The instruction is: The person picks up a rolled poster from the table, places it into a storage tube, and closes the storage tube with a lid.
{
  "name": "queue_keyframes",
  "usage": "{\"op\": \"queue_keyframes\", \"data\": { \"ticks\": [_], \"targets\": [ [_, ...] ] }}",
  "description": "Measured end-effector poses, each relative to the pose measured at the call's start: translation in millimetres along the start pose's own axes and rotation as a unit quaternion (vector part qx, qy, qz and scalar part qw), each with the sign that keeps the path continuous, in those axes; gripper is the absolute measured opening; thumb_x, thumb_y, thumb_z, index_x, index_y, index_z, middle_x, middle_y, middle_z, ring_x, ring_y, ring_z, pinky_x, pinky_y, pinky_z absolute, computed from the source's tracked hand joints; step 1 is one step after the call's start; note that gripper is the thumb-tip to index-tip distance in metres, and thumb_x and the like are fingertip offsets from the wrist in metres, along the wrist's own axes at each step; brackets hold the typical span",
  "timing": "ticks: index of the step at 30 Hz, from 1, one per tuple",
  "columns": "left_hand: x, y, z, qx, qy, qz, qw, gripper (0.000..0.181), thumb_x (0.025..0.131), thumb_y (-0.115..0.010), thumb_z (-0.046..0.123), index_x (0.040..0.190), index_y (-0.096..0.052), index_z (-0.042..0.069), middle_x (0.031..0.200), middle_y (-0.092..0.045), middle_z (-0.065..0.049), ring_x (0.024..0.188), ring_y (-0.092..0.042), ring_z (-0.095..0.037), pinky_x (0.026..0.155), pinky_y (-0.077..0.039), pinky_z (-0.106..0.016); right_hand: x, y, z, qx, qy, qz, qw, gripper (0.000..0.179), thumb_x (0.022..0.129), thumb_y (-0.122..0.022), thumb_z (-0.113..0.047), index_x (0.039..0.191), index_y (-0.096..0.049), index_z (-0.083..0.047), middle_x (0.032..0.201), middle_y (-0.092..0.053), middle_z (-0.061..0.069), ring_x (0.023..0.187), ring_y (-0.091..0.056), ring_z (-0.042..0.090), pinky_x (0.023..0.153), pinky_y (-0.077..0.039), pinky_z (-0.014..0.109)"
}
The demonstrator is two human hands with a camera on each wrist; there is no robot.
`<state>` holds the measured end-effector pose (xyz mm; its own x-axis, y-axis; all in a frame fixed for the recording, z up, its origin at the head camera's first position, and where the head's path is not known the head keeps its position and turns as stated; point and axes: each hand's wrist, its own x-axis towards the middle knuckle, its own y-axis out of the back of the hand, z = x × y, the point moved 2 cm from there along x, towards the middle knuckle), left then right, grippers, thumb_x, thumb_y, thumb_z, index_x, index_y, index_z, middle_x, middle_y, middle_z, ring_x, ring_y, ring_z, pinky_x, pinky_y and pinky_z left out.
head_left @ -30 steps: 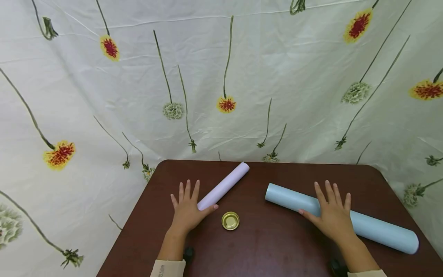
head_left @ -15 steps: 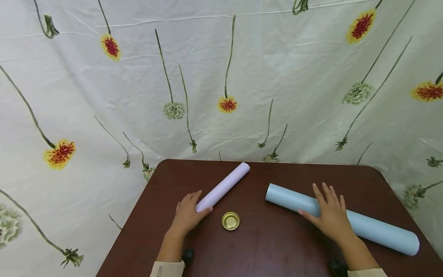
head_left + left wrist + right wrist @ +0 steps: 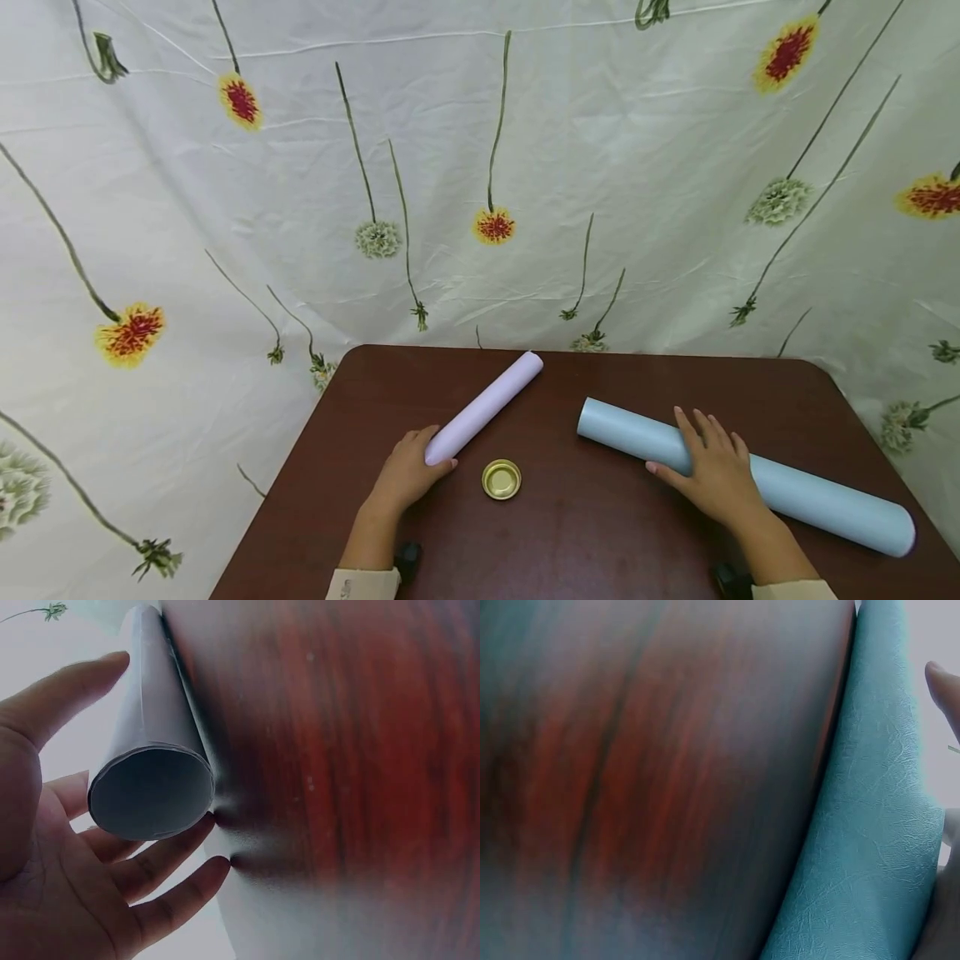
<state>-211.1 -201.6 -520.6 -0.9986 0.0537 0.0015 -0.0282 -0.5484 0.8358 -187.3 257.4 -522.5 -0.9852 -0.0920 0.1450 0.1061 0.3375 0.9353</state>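
My left hand [image 3: 408,471] curls round the near end of a lavender paper roll [image 3: 483,408], which slants away across the brown table. In the left wrist view, the hollow end of the paper roll [image 3: 146,697] lies between thumb and fingers; the thumb tip is at its side and some fingertips reach the tabletop. To the right, my right hand [image 3: 716,483] lies over a thicker light-blue roll [image 3: 832,500], fingers spread and loosely bent, thumb on the near side. The blue roll [image 3: 877,780] shows a creased, leather-like surface in the right wrist view; most of that hand is out of frame.
A small round gold lid or dish [image 3: 501,479] sits on the table [image 3: 570,533] between the hands, right of the lavender roll's near end. Behind the table's far edge hangs a pale flower-printed cloth [image 3: 435,167].
My left hand's fingers have gone from straight and spread to curled round the lavender roll's end. The right hand's fingers have bent down slightly over the blue roll. Both rolls stay in place.
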Motion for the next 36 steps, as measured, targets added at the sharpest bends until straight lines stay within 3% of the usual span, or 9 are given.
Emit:
{"op": "queue_keyframes", "data": {
  "ticks": [9,20,25,36],
  "targets": [
    [0.7,-0.4,-2.4,0.012,-0.019,0.005,0.9997,0.059,0.085,-0.08,0.025,0.137,-0.06,0.007,0.126,-0.065,-0.017,0.114,-0.061,-0.036,0.095,-0.049,-0.056,-4.7,-2.7,-3.1,-0.031,0.004,-0.01,0.9995,0.101,0.085,-0.064,-0.07,0.157,-0.033,-0.007,0.151,-0.041,0.03,0.135,-0.041,0.051,0.103,-0.026,0.071],
    [1.0,-0.8,-2.6,0.0,-0.015,0.019,0.9997,0.055,0.085,-0.08,0.02,0.135,-0.062,0.007,0.113,-0.066,-0.015,0.102,-0.063,-0.029,0.091,-0.05,-0.051,-2.6,1.3,-1.4,-0.039,0.029,0.008,0.9988,0.083,0.084,-0.08,-0.042,0.149,-0.044,-0.006,0.132,-0.057,0.025,0.121,-0.053,0.047,0.095,-0.036,0.067],
    [1.0,0.0,-4.1,-0.014,-0.005,0.03,0.9994,0.053,0.085,-0.08,0.017,0.135,-0.063,0.008,0.112,-0.066,-0.015,0.097,-0.062,-0.027,0.089,-0.05,-0.05,0.0,1.9,0.4,-0.035,0.035,0.014,0.9987,0.078,0.082,-0.081,-0.038,0.145,-0.048,-0.007,0.127,-0.06,0.025,0.117,-0.055,0.046,0.092,-0.037,0.066],
    [5.2,0.3,-5.2,-0.059,0.02,0.046,0.997,0.058,0.083,-0.082,0.021,0.136,-0.061,0.01,0.119,-0.066,-0.017,0.102,-0.063,-0.031,0.09,-0.05,-0.053,0.2,5.9,-4.0,-0.031,0.025,0.015,0.9991,0.077,0.081,-0.084,-0.036,0.143,-0.05,-0.006,0.125,-0.061,0.026,0.116,-0.055,0.046,0.089,-0.037,0.065]
  ]
}}
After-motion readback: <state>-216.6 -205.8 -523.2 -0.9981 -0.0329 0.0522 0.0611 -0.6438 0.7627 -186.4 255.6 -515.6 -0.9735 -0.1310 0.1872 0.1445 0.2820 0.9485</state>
